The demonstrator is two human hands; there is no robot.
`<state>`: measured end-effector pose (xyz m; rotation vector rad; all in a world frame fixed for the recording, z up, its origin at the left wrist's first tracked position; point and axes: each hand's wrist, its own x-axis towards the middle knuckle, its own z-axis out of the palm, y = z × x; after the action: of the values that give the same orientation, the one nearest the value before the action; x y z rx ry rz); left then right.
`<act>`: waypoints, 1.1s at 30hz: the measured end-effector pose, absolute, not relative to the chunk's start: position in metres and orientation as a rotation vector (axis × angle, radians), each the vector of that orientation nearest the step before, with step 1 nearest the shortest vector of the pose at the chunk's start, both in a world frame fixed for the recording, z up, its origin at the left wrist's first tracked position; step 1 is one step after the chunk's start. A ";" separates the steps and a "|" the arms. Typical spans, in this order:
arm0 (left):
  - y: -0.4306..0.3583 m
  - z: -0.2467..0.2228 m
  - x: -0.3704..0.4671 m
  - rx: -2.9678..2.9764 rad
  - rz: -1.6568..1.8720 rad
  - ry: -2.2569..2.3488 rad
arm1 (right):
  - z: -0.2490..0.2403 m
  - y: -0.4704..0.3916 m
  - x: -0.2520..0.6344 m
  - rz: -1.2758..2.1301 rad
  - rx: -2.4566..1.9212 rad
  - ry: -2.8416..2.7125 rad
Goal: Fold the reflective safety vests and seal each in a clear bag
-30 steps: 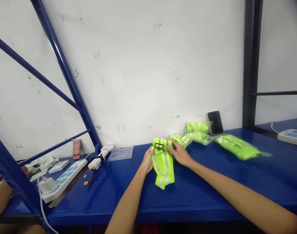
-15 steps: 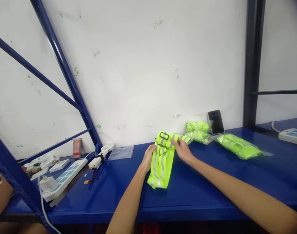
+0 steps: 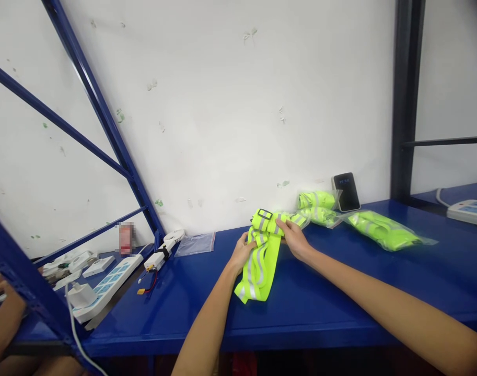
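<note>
A neon-yellow reflective strap [image 3: 259, 261] with silver stripes and a black buckle is held up over the blue table [image 3: 320, 297]. My left hand [image 3: 243, 253] is closed on its left side, with the thumb across the folded bands. On the right, my right hand [image 3: 293, 237] pinches the upper band a little beyond the buckle. Loops of the strap hang down below both hands. Behind my right hand, several clear bags of similar yellow straps [image 3: 318, 201] lie against the wall, partly hidden.
Another bagged strap [image 3: 383, 230] lies to the right, near a phone-like device [image 3: 346, 192] leaning on the wall. An empty zip bag [image 3: 195, 244], a small white fan [image 3: 173, 237] and a power strip [image 3: 108, 287] are leftward. Another person's arm [image 3: 5, 308] shows behind the blue frame.
My left fingers have shifted inward over the strap's bands below the buckle. The upper band has tilted slightly, and my right hand still grips it. The view has moved a little.
</note>
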<state>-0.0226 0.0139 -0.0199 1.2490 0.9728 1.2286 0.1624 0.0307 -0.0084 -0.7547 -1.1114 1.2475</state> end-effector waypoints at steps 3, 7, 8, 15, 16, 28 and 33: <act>0.016 -0.023 -0.024 1.266 1.264 0.947 | -0.008 0.030 0.163 1.214 -0.729 -1.155; 0.016 -0.023 -0.023 1.249 1.267 0.782 | -0.008 0.030 0.165 0.983 -0.760 -1.294; 0.016 -0.023 -0.023 1.247 1.240 0.776 | -0.007 0.029 0.165 0.932 -0.770 -1.326; 0.007 -0.018 -0.020 1.336 1.085 0.884 | -0.006 0.025 0.165 0.850 -0.762 -1.395; 0.006 -0.017 -0.020 1.338 1.076 0.868 | -0.006 0.025 0.165 0.827 -0.757 -1.401; 0.012 -0.024 -0.018 1.307 1.199 0.863 | -0.001 0.020 0.174 0.684 -0.542 -1.940; 0.010 -0.022 -0.014 1.184 1.307 0.795 | -0.006 0.021 0.168 0.452 -0.508 -1.894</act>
<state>-0.0141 0.0098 -0.0221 1.1843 0.7953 1.3074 0.1677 0.0208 -0.0057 -0.5083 -1.8939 0.4524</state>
